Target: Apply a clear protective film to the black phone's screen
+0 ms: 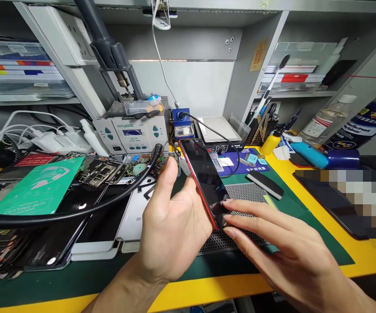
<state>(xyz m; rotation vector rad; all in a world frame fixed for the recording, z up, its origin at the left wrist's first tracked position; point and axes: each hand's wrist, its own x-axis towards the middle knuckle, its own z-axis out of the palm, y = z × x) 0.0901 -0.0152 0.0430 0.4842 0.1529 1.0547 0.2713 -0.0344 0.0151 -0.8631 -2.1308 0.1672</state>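
A smartphone point(204, 169) with a dark, glossy screen and a red edge is tilted in the middle of the head view. It rests against the fingers of my left hand point(175, 221), which holds it from the left and below with the thumb raised away from it. My right hand point(286, 243) comes in from the right, fingers stretched out, with the fingertips at the lower end of the screen. Beneath the phone lies a perforated metal plate point(250, 195) on a green mat point(318, 234).
A rework station point(132, 134) stands behind, its black hose point(106, 206) crossing the left side. Phone panels point(134, 213), circuit boards point(96, 169) and a green packet point(39, 187) crowd the left. To the right are a grey-black bar point(264, 184), bottles point(327, 117) and a dark panel point(331, 206).
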